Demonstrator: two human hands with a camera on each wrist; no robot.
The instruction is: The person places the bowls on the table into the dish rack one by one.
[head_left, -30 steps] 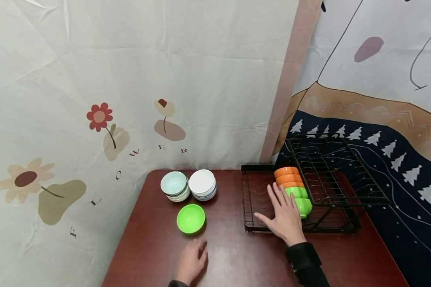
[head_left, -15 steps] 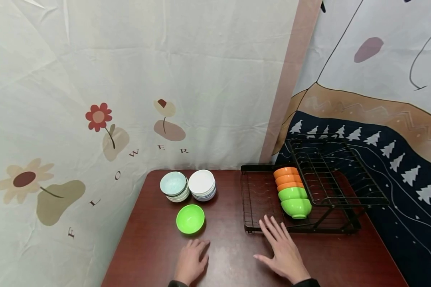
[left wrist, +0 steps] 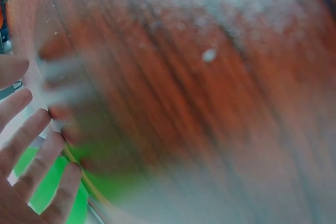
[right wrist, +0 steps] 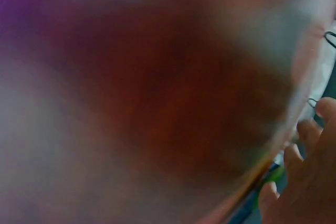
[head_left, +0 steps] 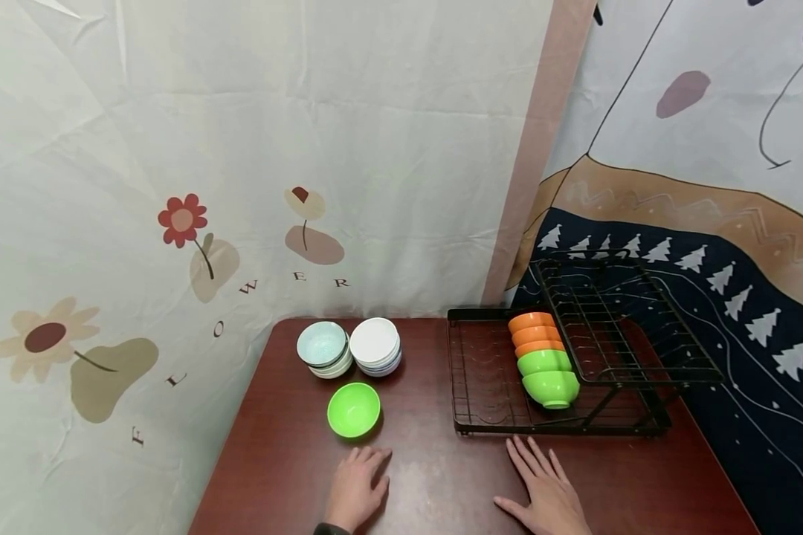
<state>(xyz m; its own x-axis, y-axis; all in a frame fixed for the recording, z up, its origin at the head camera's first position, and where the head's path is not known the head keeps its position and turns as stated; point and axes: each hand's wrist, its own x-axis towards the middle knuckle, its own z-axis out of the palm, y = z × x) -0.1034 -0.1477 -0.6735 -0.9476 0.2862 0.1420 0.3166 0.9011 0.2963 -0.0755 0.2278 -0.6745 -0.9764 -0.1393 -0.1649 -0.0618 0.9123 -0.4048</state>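
My left hand point(head_left: 358, 487) rests on the dark red table just in front of a green bowl point(head_left: 353, 410), fingers relaxed and holding nothing. In the left wrist view its fingers point(left wrist: 37, 169) spread across the green of the bowl behind them. My right hand point(head_left: 543, 490) lies with fingers spread on the table, in front of the black dish rack point(head_left: 495, 429). On the rack's lower tier a row of bowls stands on edge: several orange bowls point(head_left: 534, 336) at the back, then green bowls point(head_left: 552, 388) nearer me.
Behind the lone green bowl stand two stacks: pale blue and white bowls point(head_left: 323, 345) on the left, white bowls point(head_left: 375, 341) on the right. The rack's raised upper tier point(head_left: 629, 319) overhangs its right side. A printed cloth wall point(head_left: 401, 186) closes off the table's back.
My right hand has drawn back from the green bowls in the rack to the table in front of it. The left hand's fingers have straightened slightly in place.
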